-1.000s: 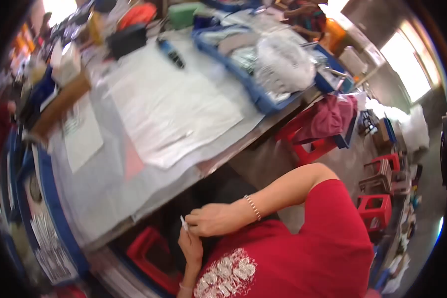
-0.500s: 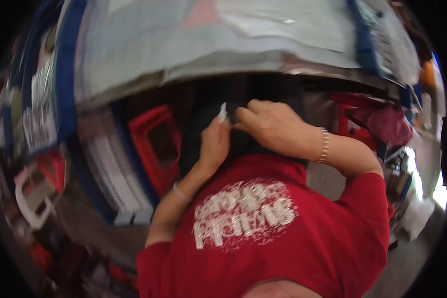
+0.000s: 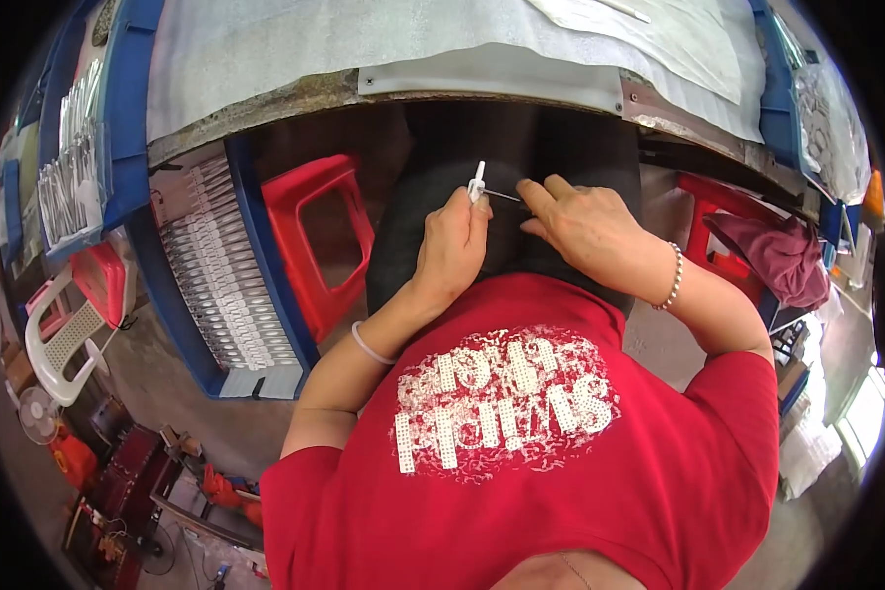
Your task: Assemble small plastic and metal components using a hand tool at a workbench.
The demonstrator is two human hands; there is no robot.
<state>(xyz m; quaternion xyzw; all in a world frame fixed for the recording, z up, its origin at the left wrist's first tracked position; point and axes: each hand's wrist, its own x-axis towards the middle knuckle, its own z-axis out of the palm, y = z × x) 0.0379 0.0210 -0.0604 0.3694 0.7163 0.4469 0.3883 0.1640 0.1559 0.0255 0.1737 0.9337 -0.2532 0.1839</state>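
Observation:
Above my lap, my left hand (image 3: 452, 244) is closed, pinching a small white plastic piece (image 3: 477, 183) with a narrow tip pointing up between thumb and fingers. From beside this piece a thin metal rod (image 3: 502, 196) runs toward my right hand (image 3: 585, 224). My right fingers are bent and pinch around the rod's far end; the exact grip is partly hidden. Both hands are just below the front edge of the worktable.
White sheeting covers the worktable (image 3: 295, 59), whose worn edge faces me. At left stands a blue crate (image 3: 243, 226) holding rows of white-and-metal pieces. A blue bin (image 3: 133, 118) above holds bagged metal rods. Red stools (image 3: 283, 211) flank my legs; a maroon cloth (image 3: 782, 258) drapes the right one.
My right hand has drawn away from the left toward the right, and the thin rod now shows between them. My left hand keeps the white piece. The whole view has shifted and sharpened.

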